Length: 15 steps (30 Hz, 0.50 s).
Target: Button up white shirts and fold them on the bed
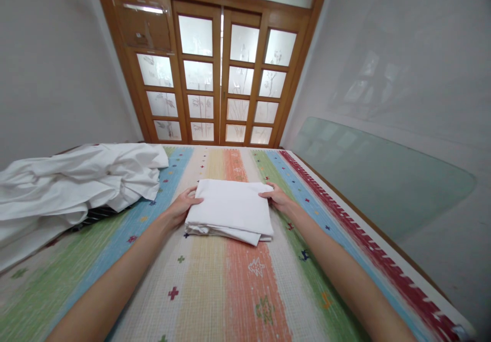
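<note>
A folded white cloth [230,210] lies flat on a striped, many-coloured bedspread [238,286]. My left hand [183,204] rests against its left edge, thumb lying on top of the cloth and fingers curled at the side. My right hand [276,198] touches the right edge near the far corner, fingers bent over the fabric. Both arms reach forward from the bottom of the view.
A heap of crumpled white cloth [72,183] lies at the left, over a dark striped item [94,215]. Wooden doors with frosted glass panes [220,76] stand beyond the bed. A glass sheet [376,178] leans on the right wall.
</note>
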{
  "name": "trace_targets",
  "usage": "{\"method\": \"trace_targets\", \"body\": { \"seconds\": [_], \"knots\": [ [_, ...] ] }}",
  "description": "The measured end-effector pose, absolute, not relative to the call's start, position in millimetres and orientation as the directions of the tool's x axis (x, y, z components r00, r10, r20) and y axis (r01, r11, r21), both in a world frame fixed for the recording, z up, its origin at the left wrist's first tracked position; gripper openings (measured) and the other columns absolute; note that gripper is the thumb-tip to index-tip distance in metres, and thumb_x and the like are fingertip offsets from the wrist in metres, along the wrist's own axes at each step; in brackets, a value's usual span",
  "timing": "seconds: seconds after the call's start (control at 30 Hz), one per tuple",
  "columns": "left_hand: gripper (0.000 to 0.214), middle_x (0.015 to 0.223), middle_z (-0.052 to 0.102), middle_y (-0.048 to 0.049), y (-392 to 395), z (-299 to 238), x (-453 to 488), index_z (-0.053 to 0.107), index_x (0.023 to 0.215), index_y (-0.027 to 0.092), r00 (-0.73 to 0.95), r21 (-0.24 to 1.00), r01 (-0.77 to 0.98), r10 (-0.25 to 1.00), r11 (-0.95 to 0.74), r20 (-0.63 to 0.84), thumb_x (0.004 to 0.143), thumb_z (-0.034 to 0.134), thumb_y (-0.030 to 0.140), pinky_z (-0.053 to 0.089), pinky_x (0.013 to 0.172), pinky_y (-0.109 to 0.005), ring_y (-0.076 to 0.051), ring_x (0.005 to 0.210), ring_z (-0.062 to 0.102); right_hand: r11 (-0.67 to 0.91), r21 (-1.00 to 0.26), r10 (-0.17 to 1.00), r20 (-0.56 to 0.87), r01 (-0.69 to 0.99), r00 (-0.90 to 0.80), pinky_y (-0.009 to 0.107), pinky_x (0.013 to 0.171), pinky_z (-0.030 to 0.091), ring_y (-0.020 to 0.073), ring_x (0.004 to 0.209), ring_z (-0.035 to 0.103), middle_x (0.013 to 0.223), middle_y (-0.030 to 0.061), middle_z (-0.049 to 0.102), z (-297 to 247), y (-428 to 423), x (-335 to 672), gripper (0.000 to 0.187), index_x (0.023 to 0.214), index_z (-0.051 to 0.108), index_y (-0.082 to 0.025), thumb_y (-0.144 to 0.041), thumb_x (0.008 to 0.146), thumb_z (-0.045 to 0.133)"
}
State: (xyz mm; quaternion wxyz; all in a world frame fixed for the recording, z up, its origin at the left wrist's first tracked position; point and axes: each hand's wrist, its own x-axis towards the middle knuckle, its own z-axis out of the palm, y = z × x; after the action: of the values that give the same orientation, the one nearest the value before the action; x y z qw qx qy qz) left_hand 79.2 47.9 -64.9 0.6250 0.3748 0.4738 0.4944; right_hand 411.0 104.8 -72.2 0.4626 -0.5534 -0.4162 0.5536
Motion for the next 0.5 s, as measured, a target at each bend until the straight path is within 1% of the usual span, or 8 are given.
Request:
{"method": "trace_targets", "body": {
  "seconds": [0.1,0.2,0.27,0.33,0.4,0.47,0.5],
  "knots": [
    [0.064,0.099,0.072,-0.0092,49,-67,82,0.053,0.118,0.016,-0.011,0.941,-0.218,0.964,0.259,-0.267,0.059,0.075,0.004,0.057,0.062,-0.027,-0.018,0.069,0.070,-0.260,-0.965,0.962,-0.262,-0.037,0.079,0.023,0.052,0.049,0.0119,0.059,0.060,0.092,0.0025,0.065,-75,106,410,0.080,0.127,0.043,-0.021,-0.005,0.056,0.076],
    [0.058,0.085,0.072,-0.0055,52,-65,83,0.056,0.113,0.015,-0.058,0.957,-0.093,0.958,0.276,-0.282,0.059,0.075,0.005,0.053,0.056,-0.025,-0.017,0.063,0.067,-0.246,-0.969,0.965,-0.241,0.033,0.106,0.021,0.047,0.046,0.0111,0.055,0.058,0.087,0.0004,0.064,-76,106,410,0.080,0.125,0.044,-0.022,-0.005,0.055,0.077],
    [0.052,0.072,0.069,-0.0017,57,-62,82,0.059,0.109,0.014,-0.105,0.963,-0.006,0.958,0.269,-0.268,0.061,0.077,0.013,0.047,0.051,-0.023,-0.016,0.058,0.063,-0.238,-0.968,0.968,-0.230,0.078,0.104,0.019,0.043,0.043,0.0104,0.051,0.056,0.081,-0.0015,0.063,-74,106,410,0.079,0.125,0.044,-0.022,-0.006,0.055,0.077],
    [0.042,0.059,0.061,0.0028,66,-58,81,0.063,0.101,0.014,-0.129,0.965,0.047,0.959,0.260,-0.252,0.064,0.079,0.024,0.039,0.044,-0.020,-0.012,0.049,0.057,-0.248,-0.964,0.967,-0.241,0.097,0.078,0.019,0.040,0.040,0.0104,0.048,0.054,0.074,-0.0030,0.062,-69,107,410,0.077,0.124,0.045,-0.021,-0.009,0.056,0.078],
    [0.035,0.053,0.054,0.0047,77,-56,81,0.064,0.093,0.013,-0.122,0.963,0.031,0.958,0.267,-0.261,0.067,0.077,0.033,0.033,0.041,-0.019,-0.010,0.044,0.051,-0.275,-0.956,0.961,-0.272,0.104,0.048,0.019,0.039,0.040,0.0109,0.047,0.054,0.067,-0.0037,0.062,-63,111,410,0.067,0.119,0.049,-0.020,-0.013,0.059,0.078],
    [0.032,0.057,0.057,0.0027,90,-55,82,0.062,0.090,0.012,-0.117,0.962,-0.036,0.955,0.271,-0.274,0.071,0.074,0.036,0.034,0.042,-0.019,-0.010,0.046,0.052,-0.297,-0.948,0.955,-0.293,0.113,0.055,0.018,0.038,0.040,0.0111,0.046,0.055,0.061,-0.0041,0.061,-56,116,410,0.051,0.109,0.056,-0.018,-0.014,0.062,0.076],
    [0.032,0.061,0.060,0.0012,96,-55,82,0.061,0.091,0.012,-0.125,0.961,-0.069,0.953,0.269,-0.276,0.072,0.073,0.035,0.036,0.045,-0.020,-0.010,0.049,0.054,-0.302,-0.946,0.953,-0.296,0.116,0.071,0.018,0.038,0.040,0.0108,0.045,0.054,0.059,-0.0043,0.060,-54,118,409,0.045,0.103,0.058,-0.018,-0.014,0.062,0.076]
  ]
}}
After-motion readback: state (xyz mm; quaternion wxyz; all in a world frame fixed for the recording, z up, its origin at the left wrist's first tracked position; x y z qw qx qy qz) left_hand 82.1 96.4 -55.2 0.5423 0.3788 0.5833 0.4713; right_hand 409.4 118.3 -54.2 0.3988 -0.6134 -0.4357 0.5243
